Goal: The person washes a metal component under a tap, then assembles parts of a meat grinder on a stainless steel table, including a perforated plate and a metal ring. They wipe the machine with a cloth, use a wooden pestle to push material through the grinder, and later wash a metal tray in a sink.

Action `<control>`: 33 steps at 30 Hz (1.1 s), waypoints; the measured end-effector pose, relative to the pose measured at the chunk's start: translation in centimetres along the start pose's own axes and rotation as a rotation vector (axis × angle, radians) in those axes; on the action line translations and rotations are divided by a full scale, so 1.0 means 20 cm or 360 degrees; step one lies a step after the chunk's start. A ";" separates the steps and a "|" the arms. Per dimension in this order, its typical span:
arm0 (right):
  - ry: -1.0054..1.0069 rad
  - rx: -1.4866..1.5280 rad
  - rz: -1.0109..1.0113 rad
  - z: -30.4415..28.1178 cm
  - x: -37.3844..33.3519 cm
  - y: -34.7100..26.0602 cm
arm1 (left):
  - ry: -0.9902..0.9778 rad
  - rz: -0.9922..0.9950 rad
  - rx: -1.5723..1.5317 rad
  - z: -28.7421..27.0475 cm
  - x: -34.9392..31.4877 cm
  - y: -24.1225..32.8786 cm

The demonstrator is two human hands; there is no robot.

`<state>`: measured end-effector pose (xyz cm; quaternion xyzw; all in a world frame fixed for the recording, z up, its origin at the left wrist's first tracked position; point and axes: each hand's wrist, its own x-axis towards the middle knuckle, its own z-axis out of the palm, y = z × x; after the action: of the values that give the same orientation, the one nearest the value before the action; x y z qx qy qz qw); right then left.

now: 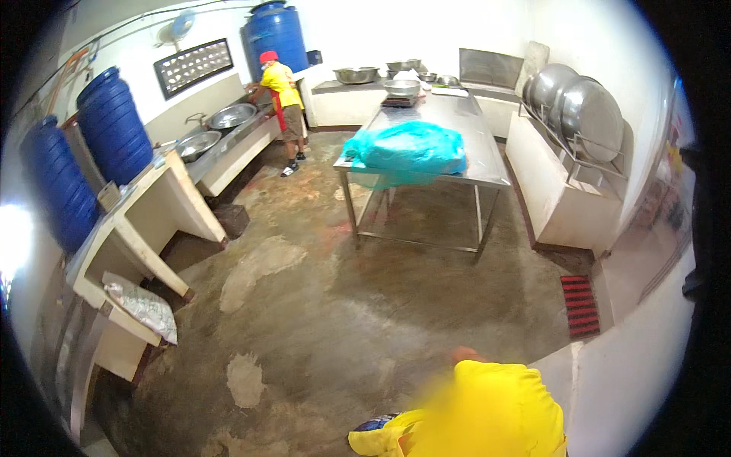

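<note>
Yellow clothing (509, 404) fills the lower edge right of centre, partly smeared. At its upper end a small patch of bare skin shows, seemingly my right hand (467, 354). Its fingers are hidden, so I cannot tell whether it holds anything. My left hand is out of the picture. A dark blue patterned shoe (377, 423) peeks out beside the yellow cloth. Farther ahead, a bulky turquoise plastic bag or sheet (407, 147) lies across the near end of a steel table (476, 156), apart from my body.
Across the room, a person in yellow (283, 87) bends at a counter with metal basins (232, 116). Blue barrels (114, 126) stand left, above a white sack (145, 308). Large round pans (592, 118) lean on a rack at right. A red-and-black mat (580, 307) lies below.
</note>
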<state>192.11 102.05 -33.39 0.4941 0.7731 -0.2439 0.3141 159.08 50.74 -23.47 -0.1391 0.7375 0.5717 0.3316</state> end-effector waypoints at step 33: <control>-0.0816 -0.1717 -0.1411 4.05 -2.82 -6.87 | 0.1701 -0.0475 -0.1119 -6.37 -0.38 -1.81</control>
<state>103.74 -42.04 -38.55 -0.1594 0.8148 -0.0419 0.5558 143.75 -80.91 -29.59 -0.6049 0.5426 0.5786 -0.0700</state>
